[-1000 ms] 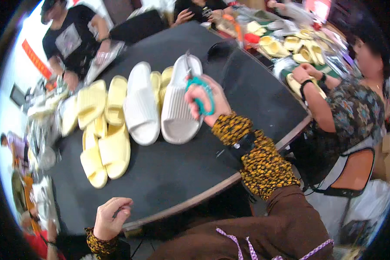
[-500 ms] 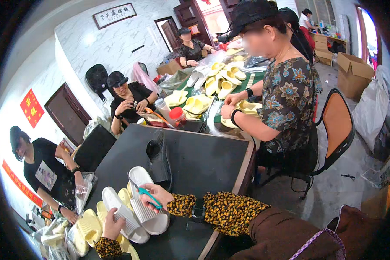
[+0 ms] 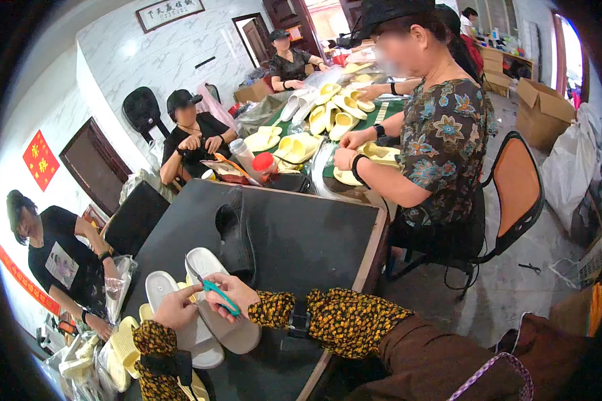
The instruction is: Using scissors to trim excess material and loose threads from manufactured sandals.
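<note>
A pair of pale grey slide slippers [image 3: 243, 336] lies side by side on the dark table, tilted slightly away from me. Over the right-hand slipper, my right hand [image 3: 234, 294] is closed round teal-handled scissors [image 3: 219, 296], whose thin blades point up and left. My left hand [image 3: 176, 307] is above the left-hand slipper, its index finger stretched toward the scissors and the thumb apart from it. Whether the left fingertips touch the slipper or the blades is unclear. Yellow slippers [image 3: 124, 344] lie left of my left hand, partly hidden by my sleeve.
A black slipper [image 3: 234, 237] rests farther up the dark table [image 3: 301, 240]. Beyond it, a green table holds piled yellow slippers [image 3: 294, 150] and a red-lidded jar [image 3: 264, 162]. Co-workers are left, ahead and right. An orange-backed chair [image 3: 515, 190] and open carton [image 3: 544, 113] are right.
My left hand has moved up and right, toward the scissors. My right hand and the scissors have shifted slightly left and up. The whole view has moved a little.
</note>
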Demonstrator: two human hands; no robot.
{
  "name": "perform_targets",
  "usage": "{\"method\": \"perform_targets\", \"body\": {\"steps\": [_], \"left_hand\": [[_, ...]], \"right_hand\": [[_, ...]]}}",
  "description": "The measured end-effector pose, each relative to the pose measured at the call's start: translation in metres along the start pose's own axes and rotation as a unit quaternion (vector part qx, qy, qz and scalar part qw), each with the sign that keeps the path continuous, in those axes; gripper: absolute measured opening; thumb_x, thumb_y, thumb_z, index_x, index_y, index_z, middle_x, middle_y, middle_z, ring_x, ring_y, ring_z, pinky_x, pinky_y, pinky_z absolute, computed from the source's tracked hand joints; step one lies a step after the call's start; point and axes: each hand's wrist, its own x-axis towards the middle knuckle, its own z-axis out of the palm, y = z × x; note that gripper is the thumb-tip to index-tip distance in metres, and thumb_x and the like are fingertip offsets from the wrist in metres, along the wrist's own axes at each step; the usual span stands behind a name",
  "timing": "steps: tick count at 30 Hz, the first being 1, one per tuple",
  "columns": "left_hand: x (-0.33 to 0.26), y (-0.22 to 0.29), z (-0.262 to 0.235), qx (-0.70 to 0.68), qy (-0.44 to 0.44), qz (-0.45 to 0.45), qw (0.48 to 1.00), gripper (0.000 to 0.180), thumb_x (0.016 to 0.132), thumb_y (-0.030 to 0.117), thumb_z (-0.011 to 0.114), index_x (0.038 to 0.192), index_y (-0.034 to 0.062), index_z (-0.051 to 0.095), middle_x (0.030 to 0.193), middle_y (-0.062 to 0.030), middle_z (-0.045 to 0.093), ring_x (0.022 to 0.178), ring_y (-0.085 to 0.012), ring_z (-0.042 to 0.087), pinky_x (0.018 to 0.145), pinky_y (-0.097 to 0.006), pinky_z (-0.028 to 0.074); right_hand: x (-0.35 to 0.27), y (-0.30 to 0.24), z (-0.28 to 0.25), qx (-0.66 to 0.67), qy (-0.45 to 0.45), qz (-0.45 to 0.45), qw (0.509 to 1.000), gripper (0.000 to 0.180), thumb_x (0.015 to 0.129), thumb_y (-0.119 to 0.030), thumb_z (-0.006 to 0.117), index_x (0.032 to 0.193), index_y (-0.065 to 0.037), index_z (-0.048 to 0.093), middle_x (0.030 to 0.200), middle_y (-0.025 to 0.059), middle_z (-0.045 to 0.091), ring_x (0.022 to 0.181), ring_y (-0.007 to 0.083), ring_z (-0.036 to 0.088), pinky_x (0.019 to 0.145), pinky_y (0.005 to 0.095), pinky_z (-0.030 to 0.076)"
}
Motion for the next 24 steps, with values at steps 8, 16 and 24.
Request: {"method": "perform_targets", "body": {"steps": [8,16,24], "left_hand": [[0.004,-0.035,0.008,-0.036,-0.169,-0.043,0.984,0.043,0.074,0.028,0.060,0.107,0.0008,0.058,0.076,-0.0120,0.063,0.070,-0.0179,0.061,0.064,-0.031,0.047],[-0.013,-0.021,0.014,-0.024,-0.094,-0.055,0.994,0.052,0.068,0.036,0.068,0.101,-0.0027,0.058,0.071,-0.0139,0.061,0.066,-0.0205,0.060,0.060,-0.033,0.046],[-0.055,0.003,0.015,0.009,0.071,-0.078,0.994,0.034,0.060,0.023,0.071,0.076,-0.0042,0.058,0.066,-0.0183,0.059,0.063,-0.0279,0.060,0.059,-0.036,0.046]], "right_hand": [[0.004,0.000,0.001,0.044,0.003,0.016,0.999,0.035,0.080,-0.011,0.059,0.113,-0.005,0.045,0.064,0.0064,0.054,0.040,0.0115,0.051,0.031,0.0242,0.041],[0.004,0.000,0.003,0.015,-0.007,0.001,1.000,0.035,0.080,-0.009,0.059,0.112,-0.004,0.046,0.064,0.0060,0.052,0.040,0.0114,0.050,0.031,0.0249,0.041],[-0.004,-0.017,0.011,0.021,-0.008,-0.002,1.000,0.035,0.081,-0.011,0.057,0.113,-0.005,0.045,0.065,0.0055,0.052,0.040,0.0093,0.049,0.033,0.0228,0.041]]}}
